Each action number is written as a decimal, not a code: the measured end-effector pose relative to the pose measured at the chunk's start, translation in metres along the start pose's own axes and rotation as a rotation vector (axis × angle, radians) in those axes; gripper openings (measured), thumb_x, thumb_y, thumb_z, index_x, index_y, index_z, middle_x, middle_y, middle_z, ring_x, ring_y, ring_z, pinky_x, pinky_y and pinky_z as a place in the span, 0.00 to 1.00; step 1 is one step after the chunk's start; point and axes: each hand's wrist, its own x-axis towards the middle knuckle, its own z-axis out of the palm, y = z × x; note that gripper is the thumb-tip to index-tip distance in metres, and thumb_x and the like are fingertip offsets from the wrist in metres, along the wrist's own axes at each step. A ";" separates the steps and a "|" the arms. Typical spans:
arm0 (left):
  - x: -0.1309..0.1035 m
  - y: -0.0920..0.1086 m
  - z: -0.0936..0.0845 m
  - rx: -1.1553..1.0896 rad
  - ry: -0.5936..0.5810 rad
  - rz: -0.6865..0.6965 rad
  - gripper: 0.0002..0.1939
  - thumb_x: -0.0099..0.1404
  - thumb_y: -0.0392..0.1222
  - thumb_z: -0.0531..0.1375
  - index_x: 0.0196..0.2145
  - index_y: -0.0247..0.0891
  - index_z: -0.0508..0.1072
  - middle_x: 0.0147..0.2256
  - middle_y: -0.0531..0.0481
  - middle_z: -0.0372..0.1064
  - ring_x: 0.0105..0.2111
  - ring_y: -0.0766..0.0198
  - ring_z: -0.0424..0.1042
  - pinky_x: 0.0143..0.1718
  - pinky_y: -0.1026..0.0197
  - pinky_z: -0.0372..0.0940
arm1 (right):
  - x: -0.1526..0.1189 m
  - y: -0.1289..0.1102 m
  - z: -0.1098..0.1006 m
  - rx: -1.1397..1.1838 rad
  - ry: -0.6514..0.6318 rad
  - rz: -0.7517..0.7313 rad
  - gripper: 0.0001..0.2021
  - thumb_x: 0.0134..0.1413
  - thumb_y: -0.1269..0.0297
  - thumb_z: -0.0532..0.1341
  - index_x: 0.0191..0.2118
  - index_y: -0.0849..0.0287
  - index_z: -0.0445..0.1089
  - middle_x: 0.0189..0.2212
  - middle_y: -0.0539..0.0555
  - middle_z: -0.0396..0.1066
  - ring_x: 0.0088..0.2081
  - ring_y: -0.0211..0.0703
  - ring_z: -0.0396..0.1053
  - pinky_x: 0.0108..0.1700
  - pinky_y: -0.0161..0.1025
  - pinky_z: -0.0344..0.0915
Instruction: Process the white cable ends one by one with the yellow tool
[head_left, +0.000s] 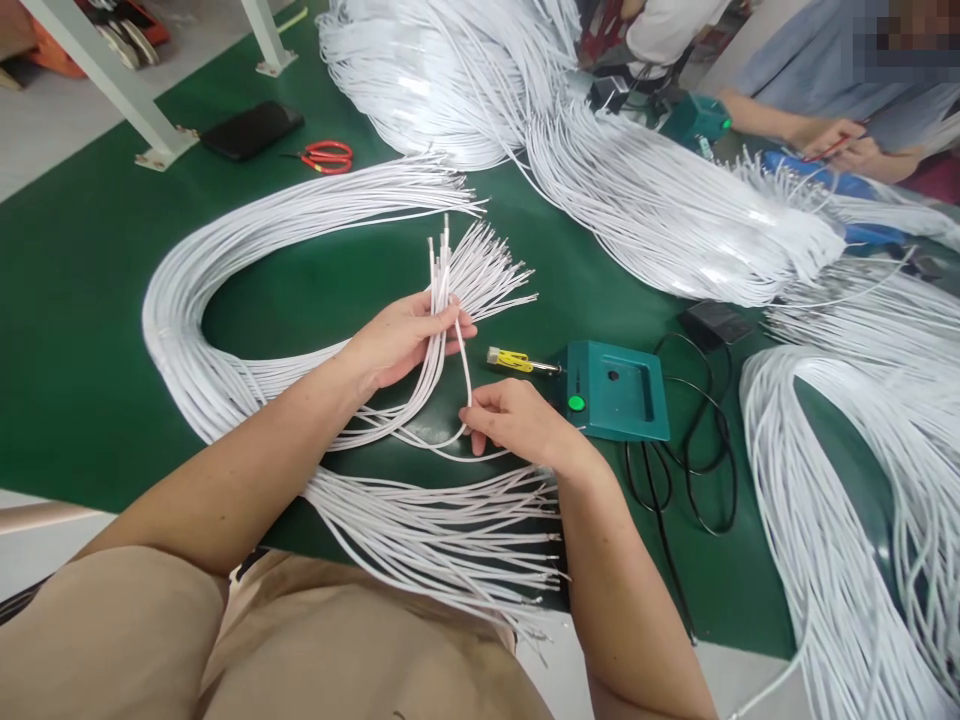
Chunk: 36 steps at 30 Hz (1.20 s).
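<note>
My left hand (416,335) is closed around several white cables (435,375), whose metal-tipped ends stand up above my thumb. Behind it more cable ends (487,270) fan out to the right on the green table. My right hand (506,420) pinches a single white cable (466,370) between thumb and fingers, lower and to the right; that cable runs up to my left hand. A long looped bundle (176,310) curves round on the left. Loose cable ends (465,520) spread in front of my body. Just right of my hands sits a teal device (619,390) with a yellow-labelled probe (517,361).
Red scissors (326,157) and a black phone (253,130) lie at the back left, beside a metal post (127,90). Large cable bundles (660,200) fill the back and right. Black cords (720,450) trail from the device. Another person's hands (840,145) work at the back right.
</note>
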 end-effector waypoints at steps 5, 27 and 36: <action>0.000 -0.001 0.001 0.031 0.067 0.037 0.16 0.52 0.37 0.69 0.35 0.34 0.67 0.35 0.50 0.72 0.37 0.67 0.74 0.38 0.65 0.67 | 0.001 0.003 0.002 0.092 -0.052 0.031 0.13 0.51 0.65 0.57 0.20 0.60 0.73 0.18 0.52 0.74 0.18 0.33 0.61 0.24 0.32 0.58; -0.007 -0.020 0.013 0.435 -0.192 0.119 0.18 0.51 0.37 0.67 0.33 0.37 0.61 0.28 0.54 0.71 0.29 0.66 0.75 0.30 0.65 0.64 | 0.017 0.009 -0.002 0.748 0.537 -0.149 0.08 0.46 0.60 0.65 0.27 0.60 0.69 0.19 0.45 0.64 0.19 0.30 0.57 0.22 0.32 0.58; -0.012 -0.022 0.015 0.507 -0.202 0.190 0.13 0.57 0.36 0.64 0.35 0.37 0.61 0.32 0.51 0.73 0.33 0.64 0.76 0.33 0.63 0.69 | 0.017 0.008 -0.006 1.036 0.335 -0.083 0.14 0.47 0.52 0.65 0.32 0.59 0.70 0.17 0.43 0.57 0.18 0.31 0.53 0.22 0.33 0.58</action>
